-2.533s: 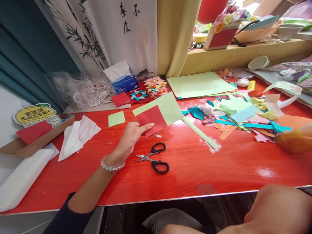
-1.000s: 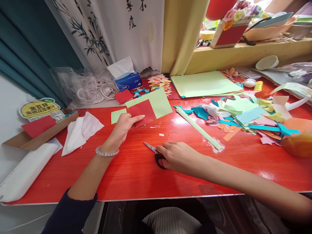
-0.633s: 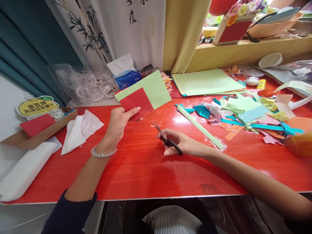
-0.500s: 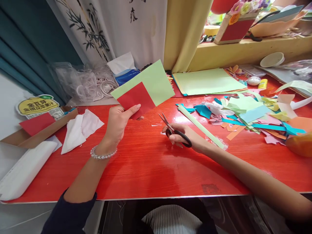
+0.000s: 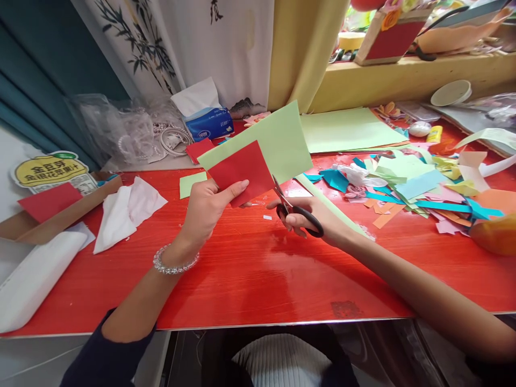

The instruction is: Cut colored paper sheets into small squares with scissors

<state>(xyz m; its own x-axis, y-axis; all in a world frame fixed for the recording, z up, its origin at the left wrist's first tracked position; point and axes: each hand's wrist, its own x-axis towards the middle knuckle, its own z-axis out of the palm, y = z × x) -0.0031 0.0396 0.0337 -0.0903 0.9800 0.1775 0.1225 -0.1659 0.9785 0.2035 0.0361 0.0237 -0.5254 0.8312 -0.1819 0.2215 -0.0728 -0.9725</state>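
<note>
My left hand (image 5: 212,207) pinches a square of red paper (image 5: 244,172) laid over a larger sheet of light green paper (image 5: 284,140). Its thumb lies on the red square, and the other fingers are mostly hidden behind the sheets. My right hand (image 5: 300,215) holds a pair of scissors (image 5: 300,212) by the black handles. The slightly parted blades point up and left, at the lower edge of the green sheet beside the red square's right corner. Behind the right wrist lies a light green paper strip (image 5: 326,204).
Mixed paper scraps (image 5: 419,183) cover the table's right side. A stack of green sheets (image 5: 350,129) lies at the back. A blue tissue pack (image 5: 209,123), a crumpled tissue (image 5: 133,207) and an open cardboard box (image 5: 72,209) are toward the left. The red table (image 5: 226,285) ends in front of me.
My left hand has moved the two papers right and slightly down toward the scissors. The blades have reached the green sheet's lower edge. The view has shifted slightly.
</note>
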